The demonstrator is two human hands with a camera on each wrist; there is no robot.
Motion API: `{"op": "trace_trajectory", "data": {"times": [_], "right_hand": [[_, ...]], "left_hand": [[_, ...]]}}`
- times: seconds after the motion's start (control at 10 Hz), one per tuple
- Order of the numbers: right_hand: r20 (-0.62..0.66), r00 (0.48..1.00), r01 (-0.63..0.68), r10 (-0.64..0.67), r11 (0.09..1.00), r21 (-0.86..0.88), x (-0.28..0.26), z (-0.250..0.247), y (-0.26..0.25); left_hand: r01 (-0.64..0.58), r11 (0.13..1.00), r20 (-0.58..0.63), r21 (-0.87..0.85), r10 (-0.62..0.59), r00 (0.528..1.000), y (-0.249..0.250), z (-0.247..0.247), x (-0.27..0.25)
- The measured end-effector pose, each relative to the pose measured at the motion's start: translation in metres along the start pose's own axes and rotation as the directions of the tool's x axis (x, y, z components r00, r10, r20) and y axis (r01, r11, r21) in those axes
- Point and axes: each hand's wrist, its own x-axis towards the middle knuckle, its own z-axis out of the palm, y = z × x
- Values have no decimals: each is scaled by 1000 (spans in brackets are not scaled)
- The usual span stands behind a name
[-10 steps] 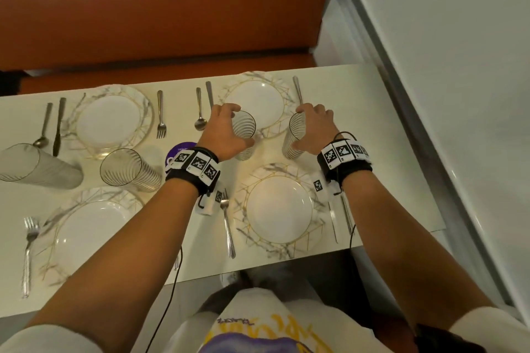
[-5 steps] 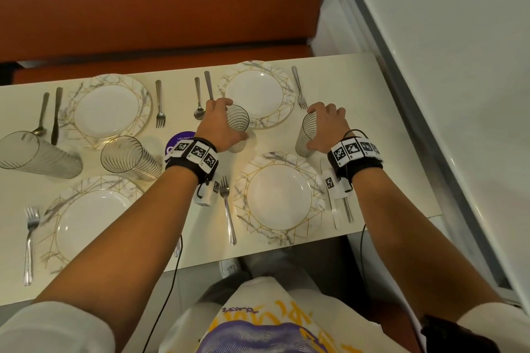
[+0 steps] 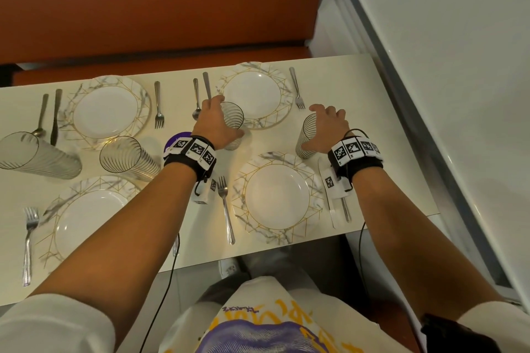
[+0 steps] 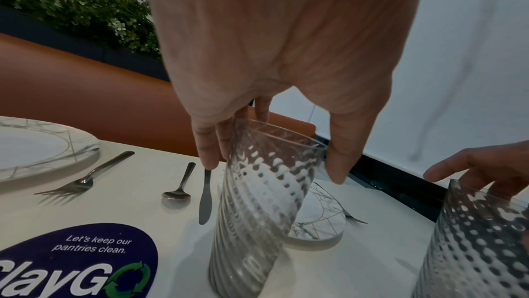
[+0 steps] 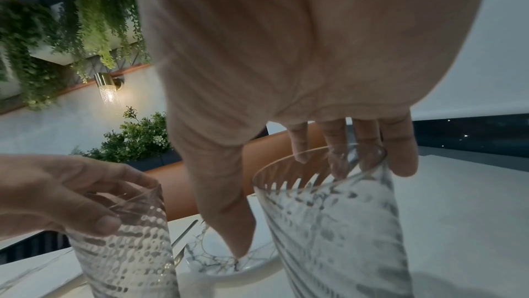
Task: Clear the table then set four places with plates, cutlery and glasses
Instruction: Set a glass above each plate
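Left glass and right glass upright between far plate and near plate, rims just under the palms; first pinched by left hand, second only brushed by spread right hand.

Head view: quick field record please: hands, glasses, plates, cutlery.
left hand: grips left glass, which stands on table
right hand: fingers at right glass far rim, thumb beside it; grip unclear
other glasses: two, standing, table's left
plates: four, empty
cutlery: beside every plate
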Motion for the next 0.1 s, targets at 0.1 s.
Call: {"op": "trace_trajectory", "data": {"times": [0.1], "right_hand": [[-47, 999, 16, -16, 1000, 11, 2, -5, 1]], "left_hand": [[12, 1000, 5, 8, -12, 1000, 0, -3, -1]]}}
